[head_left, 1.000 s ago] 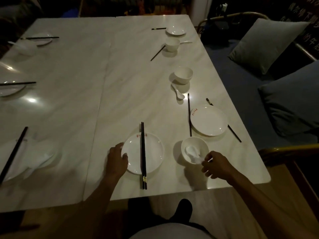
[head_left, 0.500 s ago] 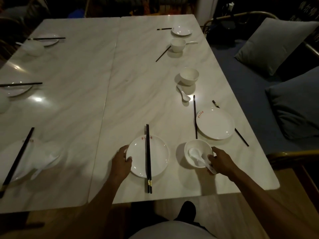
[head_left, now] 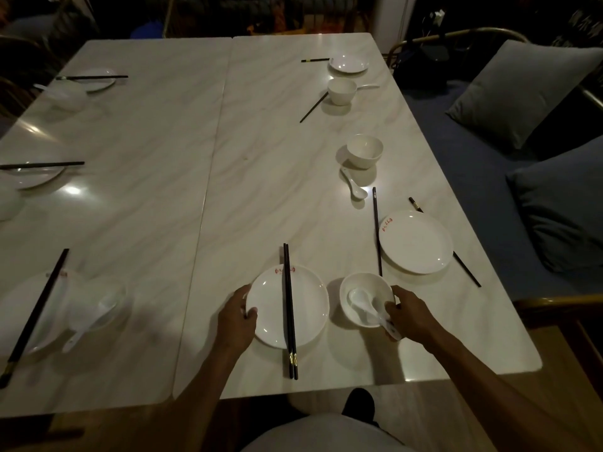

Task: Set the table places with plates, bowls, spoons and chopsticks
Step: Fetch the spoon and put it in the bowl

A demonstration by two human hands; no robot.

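Plate (head_left: 303, 316) with chopsticks (head_left: 289, 308) across it at our near edge, our left hand (head_left: 235, 316) gripping its left rim, bowl (head_left: 365, 296) just right, our right hand (head_left: 409, 316) pinching the spoon (head_left: 367, 305) handle inside it

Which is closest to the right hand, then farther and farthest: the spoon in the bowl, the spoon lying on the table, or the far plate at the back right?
1. Spoon in the bowl, touching the right hand.
2. Spoon lying on the table, mid-table.
3. Far plate, back right.
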